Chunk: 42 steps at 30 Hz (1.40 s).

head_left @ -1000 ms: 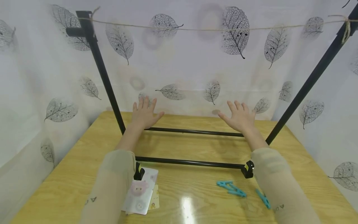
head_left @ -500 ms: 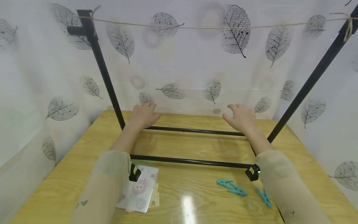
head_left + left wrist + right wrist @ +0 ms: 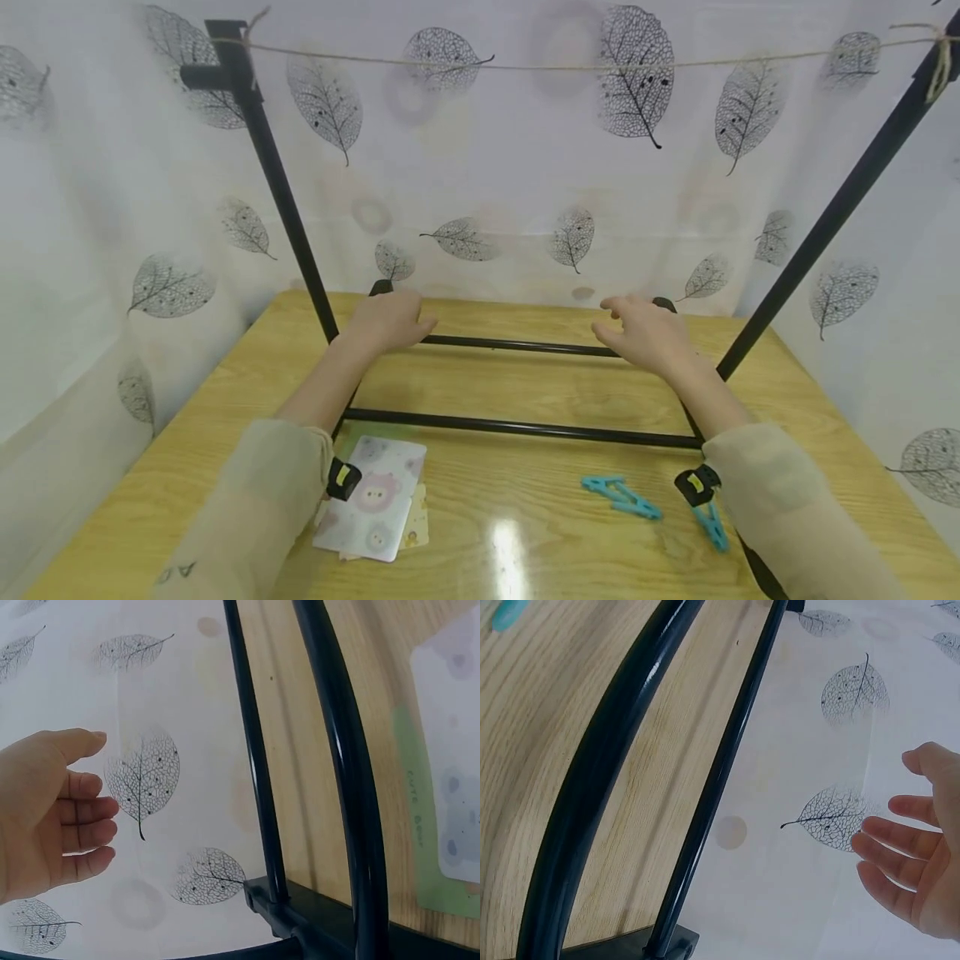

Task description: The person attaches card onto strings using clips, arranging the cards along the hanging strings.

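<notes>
My left hand [image 3: 386, 321] hovers over the rear black crossbar [image 3: 517, 343] near the left post, holding nothing. Its fingers are loosely bent in the left wrist view, thumb apart. On the other side my right hand [image 3: 645, 332] is held up near the right post, also with nothing in it. Loosely bent fingers show on that right hand [image 3: 922, 847] in the right wrist view. Both hands are inside a black rack, above its front crossbar [image 3: 525, 428]. A thin twine [image 3: 525, 67] stretches across the top between the left post [image 3: 277, 179] and the right post [image 3: 840, 208].
On the wooden table [image 3: 525, 392] lies a pale card with a pink cartoon print [image 3: 375, 497], over a yellow card [image 3: 417, 525]. Teal clothespins [image 3: 628, 502] lie at front right, another clothespin [image 3: 710, 527] beside the right sleeve. A leaf-print curtain [image 3: 510, 167] hangs behind.
Both hands have drawn down and back slightly, their spread, straight fingers now loosely bent. The forearms have moved outward, showing more of the pale card. The cards and clothespins stay put.
</notes>
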Each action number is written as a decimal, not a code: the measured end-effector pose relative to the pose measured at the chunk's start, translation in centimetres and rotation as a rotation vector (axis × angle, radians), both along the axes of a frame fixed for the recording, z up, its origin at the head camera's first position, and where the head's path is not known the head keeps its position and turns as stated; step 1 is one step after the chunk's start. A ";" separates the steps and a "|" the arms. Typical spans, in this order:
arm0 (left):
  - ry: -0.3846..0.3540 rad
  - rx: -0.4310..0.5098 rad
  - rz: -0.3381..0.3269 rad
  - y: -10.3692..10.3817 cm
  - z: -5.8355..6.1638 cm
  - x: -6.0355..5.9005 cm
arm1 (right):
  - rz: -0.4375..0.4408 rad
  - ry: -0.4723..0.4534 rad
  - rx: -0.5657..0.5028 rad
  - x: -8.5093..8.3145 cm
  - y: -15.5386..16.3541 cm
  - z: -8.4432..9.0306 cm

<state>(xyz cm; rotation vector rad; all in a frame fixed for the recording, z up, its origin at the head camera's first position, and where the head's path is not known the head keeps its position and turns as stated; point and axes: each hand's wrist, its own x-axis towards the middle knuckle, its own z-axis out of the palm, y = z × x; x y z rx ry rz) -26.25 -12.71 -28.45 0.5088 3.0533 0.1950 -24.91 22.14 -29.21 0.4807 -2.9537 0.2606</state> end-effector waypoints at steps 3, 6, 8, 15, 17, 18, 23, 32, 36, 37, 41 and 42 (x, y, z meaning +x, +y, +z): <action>-0.007 -0.026 -0.021 0.0 0.0 0.9 | 0.012 0.010 0.021 0.6 -0.1 -0.1; -0.006 -0.044 -0.043 -0.2 -0.2 1.7 | 0.015 0.024 0.039 1.2 0.0 -0.3; -0.005 -0.045 -0.055 -0.4 -0.4 2.3 | 0.024 0.035 0.051 1.6 0.1 -0.5; -0.064 -0.091 -0.078 -1.5 -1.7 4.0 | 0.079 0.024 0.072 2.9 0.4 -1.3; -0.072 -0.105 -0.093 -1.8 -1.9 4.4 | 0.083 0.023 0.071 3.2 0.5 -1.5; -0.065 -0.111 -0.106 -2.0 -2.0 4.7 | 0.083 0.028 0.071 3.4 0.5 -1.6; -0.003 -0.125 -0.178 -2.4 -2.3 5.9 | 0.116 0.066 0.094 4.4 0.8 -2.4; -0.027 -0.097 -0.258 -2.5 -3.0 7.6 | 0.337 0.144 0.186 6.6 1.7 -4.5; -0.058 -0.107 -0.242 -2.6 -3.4 8.2 | 0.408 0.129 0.192 7.3 1.8 -5.0; -0.066 -0.113 -0.234 -2.7 -3.5 8.3 | 0.424 0.131 0.194 7.5 1.8 -5.1; -0.076 -0.148 -0.213 -2.7 -4.0 8.7 | 0.471 0.146 0.230 8.0 1.5 -5.5; -0.059 -0.158 -0.222 -2.8 -4.2 8.8 | 0.484 0.156 0.244 8.2 1.4 -5.7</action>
